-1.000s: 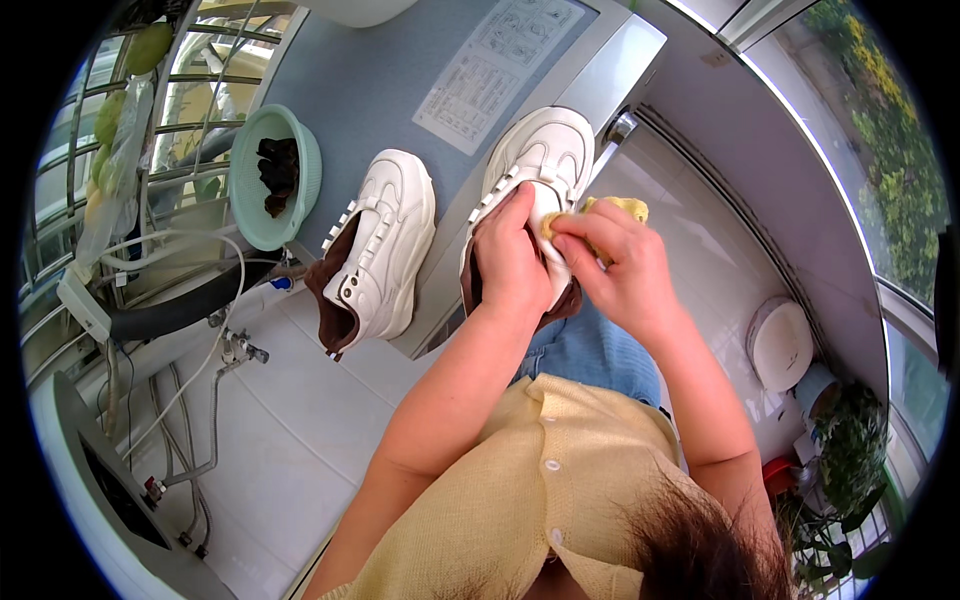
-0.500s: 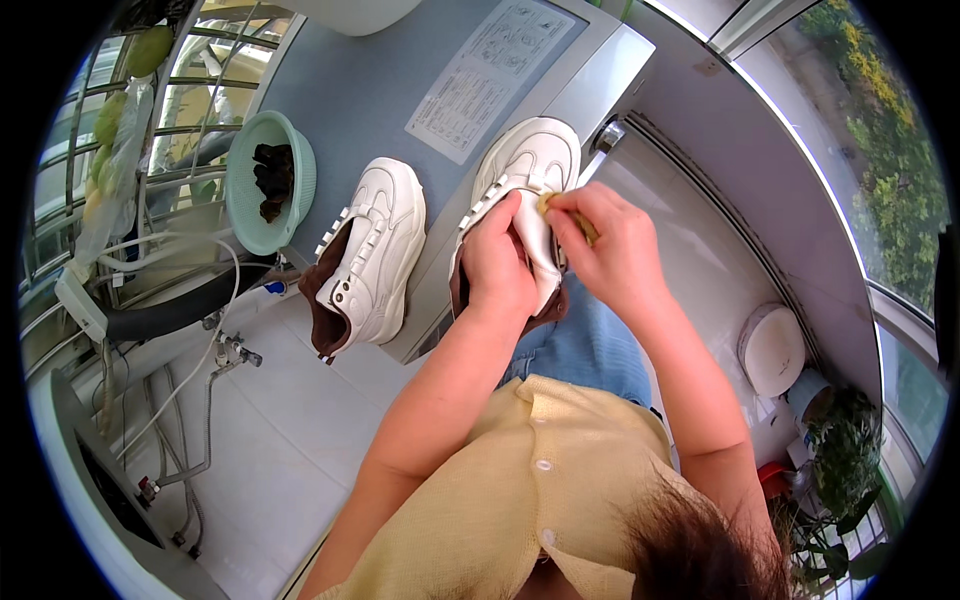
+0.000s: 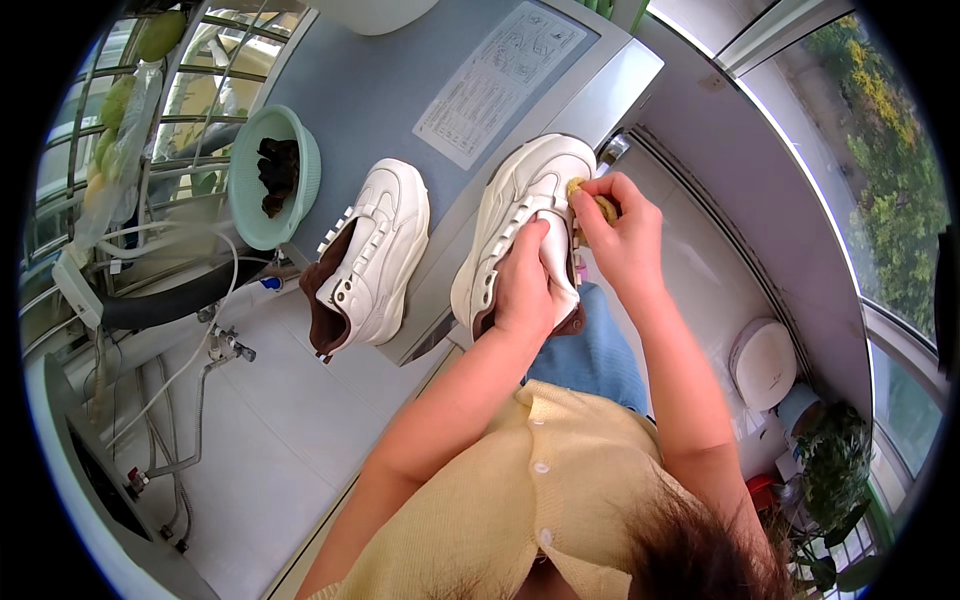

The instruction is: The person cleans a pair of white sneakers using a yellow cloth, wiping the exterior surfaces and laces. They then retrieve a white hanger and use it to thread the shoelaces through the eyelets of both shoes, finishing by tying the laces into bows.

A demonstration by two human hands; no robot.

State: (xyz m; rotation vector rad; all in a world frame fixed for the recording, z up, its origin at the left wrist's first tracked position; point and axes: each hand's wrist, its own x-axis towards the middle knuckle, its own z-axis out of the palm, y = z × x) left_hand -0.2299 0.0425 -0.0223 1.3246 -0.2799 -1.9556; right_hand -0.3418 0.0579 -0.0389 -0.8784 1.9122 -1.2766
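Observation:
My left hand [image 3: 527, 285] grips a white lace-less sneaker [image 3: 520, 190] with brown lining. The thumb lies on its tongue, and the other fingers are partly hidden in the opening. My right hand [image 3: 622, 235] pinches a small yellowish cloth or sponge [image 3: 606, 208], pressed against the sneaker's right side near the toe. Its exact kind is unclear. The matching white sneaker [image 3: 385, 225] stands to the left on the appliance's edge, untouched, toe pointing away from me.
Both shoes are at the front edge of a blue-grey appliance top [image 3: 385, 100] bearing a printed label [image 3: 500, 80]. A mint-green basket [image 3: 312, 165] with dark crumpled pieces sits at left. Hoses and a tap [image 3: 232, 347] lie left; a window wall [image 3: 720, 160] rises right.
The held sneaker has shifted a little right and tilted, showing more of its left side. My right hand has moved right with the yellowish piece, from by the tongue to the shoe's outer side.

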